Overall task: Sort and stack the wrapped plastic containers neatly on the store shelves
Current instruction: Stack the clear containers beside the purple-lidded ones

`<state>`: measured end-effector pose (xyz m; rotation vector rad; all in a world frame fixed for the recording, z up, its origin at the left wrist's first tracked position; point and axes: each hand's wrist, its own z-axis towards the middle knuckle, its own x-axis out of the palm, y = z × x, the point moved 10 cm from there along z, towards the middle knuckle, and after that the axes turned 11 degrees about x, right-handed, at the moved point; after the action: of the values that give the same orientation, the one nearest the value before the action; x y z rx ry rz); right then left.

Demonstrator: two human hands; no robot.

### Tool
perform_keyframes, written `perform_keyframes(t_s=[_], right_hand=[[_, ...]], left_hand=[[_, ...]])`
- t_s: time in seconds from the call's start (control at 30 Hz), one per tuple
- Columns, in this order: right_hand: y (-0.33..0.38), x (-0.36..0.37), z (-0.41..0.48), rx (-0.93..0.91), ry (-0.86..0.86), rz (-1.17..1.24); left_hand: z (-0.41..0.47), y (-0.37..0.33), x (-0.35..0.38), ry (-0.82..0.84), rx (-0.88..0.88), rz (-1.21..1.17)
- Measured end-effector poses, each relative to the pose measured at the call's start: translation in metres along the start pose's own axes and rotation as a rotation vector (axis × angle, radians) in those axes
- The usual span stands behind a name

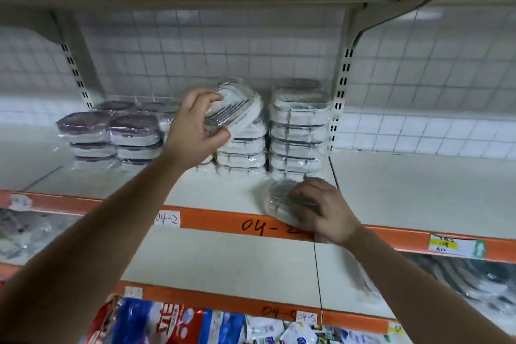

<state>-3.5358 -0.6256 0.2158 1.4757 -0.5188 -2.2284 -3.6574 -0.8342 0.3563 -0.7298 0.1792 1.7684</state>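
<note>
- Your left hand [195, 123] grips the tilted container [243, 103], fingers curled over its clear lid and thumb under the near side. The container leans on top of the middle white stack [241, 152], toward the back of the shelf [405, 190].
- Your right hand [324, 209] covers the front container [280, 200], fingers bent round its wrapped lid, holding it at the shelf's front edge.
- A taller white stack [298, 131] stands just right of the middle one, and the dark-lidded stacks [111, 131] sit to the left.
</note>
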Motion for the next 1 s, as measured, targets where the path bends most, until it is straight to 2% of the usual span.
perform_keyframes(t_s=[0.23,0.37,0.6,0.73,0.83,0.9,1.0], right_hand=[[-0.012,0.047,0.036,0.061,0.129,-0.04],[-0.003,0.047,0.036,0.043,0.016,-0.024],[0.0,0.043,0.032,0.014,-0.062,-0.039],[0.004,0.039,0.031,-0.005,-0.099,-0.036],[0.005,0.041,0.032,-0.017,-0.097,-0.07],[0.003,0.043,0.033,-0.014,-0.09,-0.083],[0.0,0.044,0.032,0.022,-0.089,-0.098]], left_hand=[[0.064,0.062,0.021,0.185,-0.107,0.014],[0.092,0.084,0.035,0.2,-0.201,-0.105],[0.123,0.109,0.079,0.432,-0.197,-0.086],[0.131,0.125,0.096,0.511,-0.242,-0.165],[0.129,0.125,0.11,0.634,-0.165,-0.071],[0.134,0.12,0.111,0.633,-0.085,-0.02],[0.136,0.122,0.112,0.602,-0.066,-0.016]])
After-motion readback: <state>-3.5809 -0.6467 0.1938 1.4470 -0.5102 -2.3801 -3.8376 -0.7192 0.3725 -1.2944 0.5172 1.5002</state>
